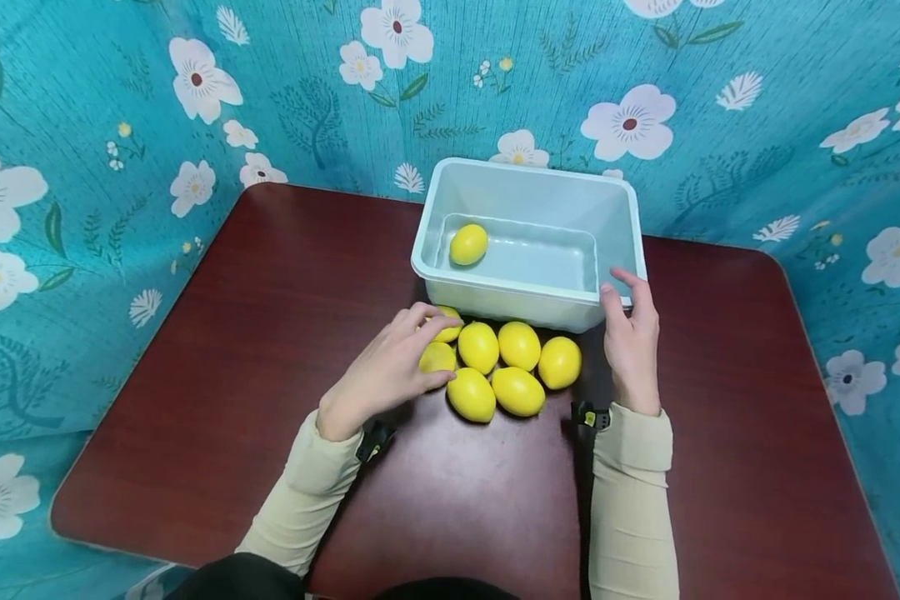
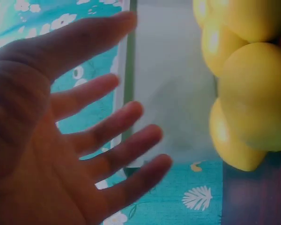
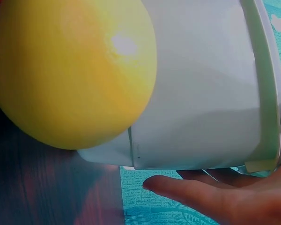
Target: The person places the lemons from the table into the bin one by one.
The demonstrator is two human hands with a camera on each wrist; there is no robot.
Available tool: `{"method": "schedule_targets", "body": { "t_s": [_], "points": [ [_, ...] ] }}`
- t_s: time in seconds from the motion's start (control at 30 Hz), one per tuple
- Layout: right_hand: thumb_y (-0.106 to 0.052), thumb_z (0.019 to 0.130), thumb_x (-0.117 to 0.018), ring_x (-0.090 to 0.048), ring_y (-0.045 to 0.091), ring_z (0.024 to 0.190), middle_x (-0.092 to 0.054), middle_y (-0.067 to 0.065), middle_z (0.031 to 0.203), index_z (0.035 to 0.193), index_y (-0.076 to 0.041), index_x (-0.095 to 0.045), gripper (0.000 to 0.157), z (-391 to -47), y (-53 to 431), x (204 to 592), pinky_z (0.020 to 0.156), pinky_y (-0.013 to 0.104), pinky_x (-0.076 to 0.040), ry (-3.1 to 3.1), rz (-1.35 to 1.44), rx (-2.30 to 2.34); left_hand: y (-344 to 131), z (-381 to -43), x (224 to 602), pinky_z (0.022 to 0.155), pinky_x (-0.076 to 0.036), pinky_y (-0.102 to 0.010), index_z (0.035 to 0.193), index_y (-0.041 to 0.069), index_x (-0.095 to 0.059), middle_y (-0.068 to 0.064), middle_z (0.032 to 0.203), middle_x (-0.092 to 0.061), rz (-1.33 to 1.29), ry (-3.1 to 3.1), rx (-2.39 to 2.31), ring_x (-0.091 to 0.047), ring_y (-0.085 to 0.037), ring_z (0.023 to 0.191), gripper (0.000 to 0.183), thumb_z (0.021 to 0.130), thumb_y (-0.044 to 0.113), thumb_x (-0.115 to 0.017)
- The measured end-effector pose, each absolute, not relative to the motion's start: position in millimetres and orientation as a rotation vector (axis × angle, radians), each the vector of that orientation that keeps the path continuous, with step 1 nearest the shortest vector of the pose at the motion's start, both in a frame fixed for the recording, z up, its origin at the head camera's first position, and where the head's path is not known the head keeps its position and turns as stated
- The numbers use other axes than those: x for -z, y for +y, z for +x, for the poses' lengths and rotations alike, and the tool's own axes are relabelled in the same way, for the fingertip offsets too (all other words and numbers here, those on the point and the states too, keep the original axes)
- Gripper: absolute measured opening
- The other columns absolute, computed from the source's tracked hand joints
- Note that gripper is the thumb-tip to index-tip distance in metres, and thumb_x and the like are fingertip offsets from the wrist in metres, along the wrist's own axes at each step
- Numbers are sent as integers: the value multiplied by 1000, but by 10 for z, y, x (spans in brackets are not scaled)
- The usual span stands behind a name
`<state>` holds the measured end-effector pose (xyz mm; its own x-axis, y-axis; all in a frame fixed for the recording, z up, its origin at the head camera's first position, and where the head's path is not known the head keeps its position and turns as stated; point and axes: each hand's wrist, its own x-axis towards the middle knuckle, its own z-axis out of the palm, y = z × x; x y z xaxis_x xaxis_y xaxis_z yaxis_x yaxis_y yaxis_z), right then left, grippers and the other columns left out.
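Several yellow lemons (image 1: 478, 347) lie bunched on the table, in front of a pale blue plastic bin (image 1: 525, 302). One more lemon (image 1: 468, 244) rests inside the bin, toward its left end. My left hand (image 1: 393, 362) is over the leftmost lemons, with fingers spread and thumb apart, partly covering two of them; in the left wrist view its palm shows bare. At the bin's front right corner, my right hand (image 1: 632, 342) holds the rim, thumb and forefinger at the top edge. Its other fingers (image 3: 187, 187) lie along the outside of the side wall.
The dark red-brown table (image 1: 270, 275) has rounded corners. Blue floral cloth (image 1: 307, 83) hangs behind the bin and along both sides. The right-hand lemon (image 1: 559, 362) is close to my right wrist.
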<state>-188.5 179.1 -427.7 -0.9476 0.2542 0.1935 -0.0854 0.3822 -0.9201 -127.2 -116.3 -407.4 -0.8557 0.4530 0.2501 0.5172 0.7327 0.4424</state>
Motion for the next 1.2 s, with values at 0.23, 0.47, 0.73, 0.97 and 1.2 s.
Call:
{"method": "schedule_targets", "body": {
  "t_s": [0.23,0.47,0.73,0.97,1.2],
  "points": [
    [-34,91,-47,-36,14,64,-47,-3,100,125,-22,-50,36,-1890,1787,4265,65,26,-31,-2346,-166,-1596,-1086,-1275,4193,80,-36,-34,123,19,-50,0,118,-40,-817,-2940,563,-39,-24,99,66,64,29,-79],
    [-30,91,-47,-35,14,63,-46,-2,97,127,-14,-48,39,-1820,1730,4131,65,27,-31,-2360,-173,-1634,-1061,-1293,4322,74,-36,-35,120,20,-51,0,119,-38,-822,-2989,429,-38,-24,99,65,62,26,-79],
    [-35,91,-46,-36,14,67,-48,-3,108,127,-20,-48,39,-1871,1787,4228,66,27,-31,-2376,-187,-1614,-1046,-1297,4389,71,-38,-36,118,21,-53,0,117,-40,-821,-3057,350,-38,-25,105,57,66,27,-76],
    [-36,91,-46,-37,14,69,-48,-2,107,127,-23,-48,38,-1888,1817,4265,66,27,-31,-2383,-198,-1605,-1032,-1288,4392,69,-37,-35,113,20,-55,2,114,-42,-829,-3074,341,-38,-24,105,53,65,26,-77],
    [-35,91,-46,-38,14,64,-42,-1,86,127,-23,-48,38,-1881,1828,4258,62,27,-33,-2410,-215,-1585,-1046,-1240,4354,67,-34,-34,100,21,-57,4,106,-42,-806,-3141,386,-38,-23,97,46,61,21,-80]
  ]
}}
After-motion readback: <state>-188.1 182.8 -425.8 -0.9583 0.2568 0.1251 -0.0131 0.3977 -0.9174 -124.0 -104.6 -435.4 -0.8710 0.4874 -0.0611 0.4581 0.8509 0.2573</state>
